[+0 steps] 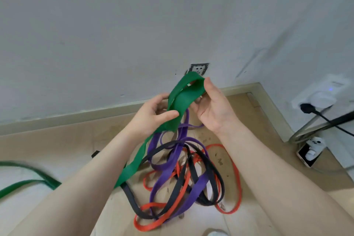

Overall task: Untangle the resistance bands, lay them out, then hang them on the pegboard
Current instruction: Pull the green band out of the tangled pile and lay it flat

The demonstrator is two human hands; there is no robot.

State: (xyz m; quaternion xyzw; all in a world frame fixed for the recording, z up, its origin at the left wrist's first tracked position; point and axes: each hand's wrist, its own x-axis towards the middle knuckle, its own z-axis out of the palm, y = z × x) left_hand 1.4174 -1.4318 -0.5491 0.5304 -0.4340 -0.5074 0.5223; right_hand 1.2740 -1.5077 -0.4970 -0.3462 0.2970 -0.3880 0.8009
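Both hands hold the green band (178,101) above the floor (57,143), in front of the wall (115,25). The left hand (153,115) pinches the wide strap between thumb and curled fingers. The right hand (212,109) holds the folded top loop, thumb on its upper edge, fingers curled behind it. From the hands, the green band's long axis runs down and to the left, passing under the left forearm and trailing toward the left frame edge. Below the hands, the purple band (193,189), black band (176,189) and red band (237,178) lie tangled together on the floor. A wall socket (199,69) sits just behind the top loop.
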